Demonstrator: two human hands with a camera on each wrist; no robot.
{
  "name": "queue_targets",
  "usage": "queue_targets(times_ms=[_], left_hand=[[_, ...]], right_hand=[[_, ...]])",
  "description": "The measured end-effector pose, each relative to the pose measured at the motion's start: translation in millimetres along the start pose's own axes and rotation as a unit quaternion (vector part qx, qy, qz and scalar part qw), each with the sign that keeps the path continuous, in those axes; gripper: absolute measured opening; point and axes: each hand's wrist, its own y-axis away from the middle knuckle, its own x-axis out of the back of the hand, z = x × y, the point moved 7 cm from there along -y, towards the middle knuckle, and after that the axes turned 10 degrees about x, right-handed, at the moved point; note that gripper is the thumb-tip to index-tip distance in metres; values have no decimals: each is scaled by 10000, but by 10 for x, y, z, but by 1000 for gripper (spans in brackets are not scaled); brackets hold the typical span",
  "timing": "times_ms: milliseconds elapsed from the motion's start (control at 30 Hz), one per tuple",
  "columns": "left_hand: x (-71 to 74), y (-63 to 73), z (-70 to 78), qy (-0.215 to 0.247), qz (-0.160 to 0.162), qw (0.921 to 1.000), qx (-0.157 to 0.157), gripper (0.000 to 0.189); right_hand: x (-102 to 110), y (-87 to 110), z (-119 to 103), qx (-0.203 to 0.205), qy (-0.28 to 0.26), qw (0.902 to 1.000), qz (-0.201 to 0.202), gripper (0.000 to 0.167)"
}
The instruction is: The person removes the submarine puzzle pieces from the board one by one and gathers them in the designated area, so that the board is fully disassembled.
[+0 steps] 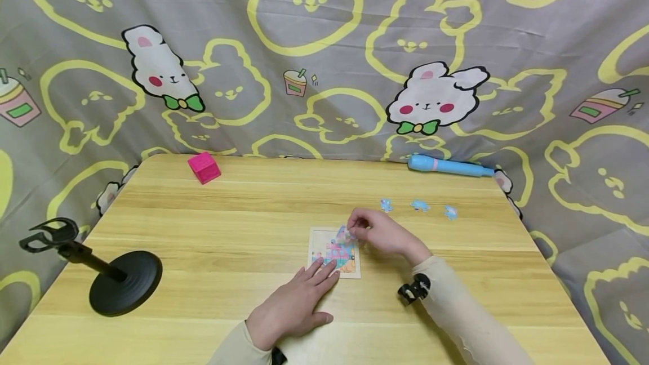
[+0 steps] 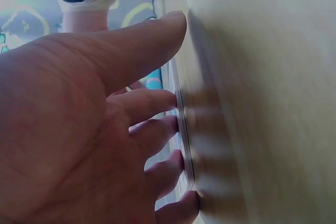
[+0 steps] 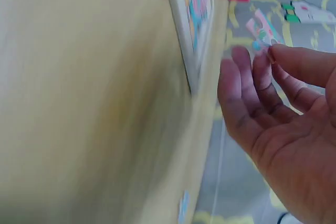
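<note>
A jigsaw puzzle in a pale square tray point(image 1: 314, 236) lies on the table, its lower and right parts filled with pink, blue and orange pieces. My left hand point(image 1: 296, 306) lies with straight, spread fingers over the tray's lower left edge; in the left wrist view its fingertips point(image 2: 169, 124) press at that edge. Over the tray's upper right, my right hand point(image 1: 382, 232) pinches a puzzle piece point(image 3: 265, 29) between thumb and index finger. This pink and blue piece is held up off the tray in the right wrist view, the other fingers loosely bent.
Several loose blue puzzle pieces point(image 1: 419, 205) lie beyond the right hand. A blue tube-shaped thing point(image 1: 448, 166) rests at the back right edge, a pink cube point(image 1: 204, 168) at the back left. On the left stands a black round-based holder point(image 1: 125, 283). A patterned curtain point(image 1: 324, 72) hangs behind the table.
</note>
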Motion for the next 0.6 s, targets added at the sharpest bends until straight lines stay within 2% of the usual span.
queue_targets(times_ms=[200, 333, 600], left_hand=[[1, 4, 1, 40, -50, 10000, 27, 74], [-2, 4, 3, 60, -68, 10000, 33, 74], [-9, 0, 0, 85, -31, 10000, 15, 73]], right_hand=[[297, 156, 161, -215, -11, 9994, 254, 6], [450, 248, 303, -343, 233, 9987, 303, 8], [629, 355, 525, -526, 710, 9960, 165, 13]])
